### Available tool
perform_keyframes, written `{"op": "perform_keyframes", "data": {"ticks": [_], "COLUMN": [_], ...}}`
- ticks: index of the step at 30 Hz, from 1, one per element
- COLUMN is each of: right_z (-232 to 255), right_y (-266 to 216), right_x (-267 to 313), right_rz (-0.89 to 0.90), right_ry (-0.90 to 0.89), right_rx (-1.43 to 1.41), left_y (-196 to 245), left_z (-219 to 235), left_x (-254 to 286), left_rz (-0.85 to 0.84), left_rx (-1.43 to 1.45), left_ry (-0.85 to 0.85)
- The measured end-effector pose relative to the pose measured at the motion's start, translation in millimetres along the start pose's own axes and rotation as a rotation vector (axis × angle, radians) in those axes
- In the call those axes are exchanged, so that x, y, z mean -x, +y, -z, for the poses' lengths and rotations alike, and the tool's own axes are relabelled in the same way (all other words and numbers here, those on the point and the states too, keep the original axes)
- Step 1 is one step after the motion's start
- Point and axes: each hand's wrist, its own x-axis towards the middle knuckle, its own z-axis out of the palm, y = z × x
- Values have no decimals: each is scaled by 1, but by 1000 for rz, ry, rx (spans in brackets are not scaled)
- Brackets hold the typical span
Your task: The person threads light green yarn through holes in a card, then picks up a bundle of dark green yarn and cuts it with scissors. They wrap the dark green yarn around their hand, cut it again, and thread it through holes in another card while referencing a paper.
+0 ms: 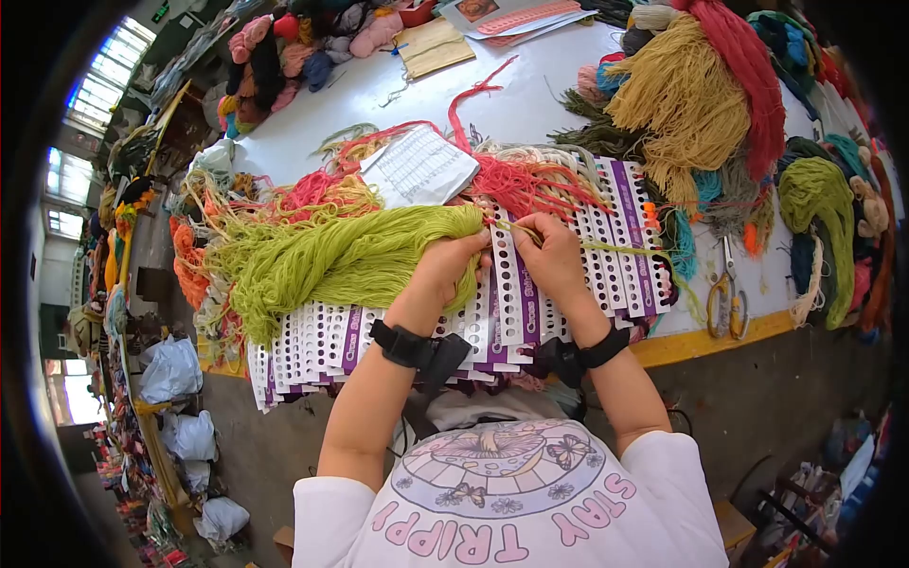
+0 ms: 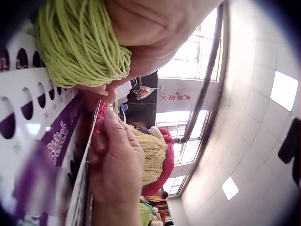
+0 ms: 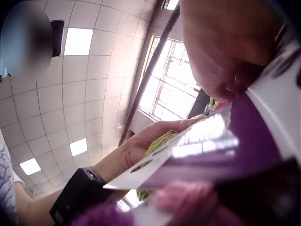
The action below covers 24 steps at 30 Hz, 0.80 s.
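A thick skein of lime-green thread [image 1: 331, 256] lies over a stack of white and purple punched cards [image 1: 507, 312]. My left hand [image 1: 451, 270] grips the skein's right end, thumb toward the cards' upper edge. Close beside it, my right hand [image 1: 551, 257] pinches a green strand at the top of one card. Loose green strands [image 1: 625, 249] run out to the right from under that hand. In the left wrist view the two hands' fingertips nearly meet at the card's edge, the skein [image 2: 80, 42] bunched under the left hand. A tilted card [image 3: 254, 127] partly hides the fingers in the right wrist view.
Red thread [image 1: 530, 185] and a handwritten paper sheet [image 1: 421, 168] lie just behind the hands. Yellow-handled scissors [image 1: 727, 298] rest at the right, near the table's yellow edge [image 1: 682, 347]. Tan skeins [image 1: 682, 95] heap at the back right; a wooden board [image 1: 434, 47] lies at the back.
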Motion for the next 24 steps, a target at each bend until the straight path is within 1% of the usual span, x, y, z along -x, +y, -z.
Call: {"op": "perform_keyframes", "data": {"ticks": [4,8,10,13,14,16,19,20,21,23,24], "right_z": [-3,0,1,2,1,2,1,0,0,0,0], "right_y": [2,1,1,3,4,5,4,2,1,-5,-7], "right_x": [0,-1,-2,-1,-1,1,5,5,5,5,5], "right_rz": [14,93,74,38,21,34,81,94,109,45,13], "right_ry": [29,0,-47,-73,-73,-30,16,16,15,5,1], "right_rx": [-30,20,-32,-102,-122,-45,53,81,108,69,51], "left_y": [1,0,-3,-9,-10,-3,15,21,25,27,19], "left_z": [9,6,7,3,4,-1,26,33,27,11,6], "left_x": [-9,-16,-22,-24,-22,-12,-8,-5,1,11,12], "left_rz": [117,102,93,6,-6,-30,172,177,123,13,-14], "left_rx": [14,23,-11,-42,-61,-96,393,546,490,377,108], "left_ry": [-82,-120,-124,-77,-35,44,-118,-357,-347,-326,-293]}}
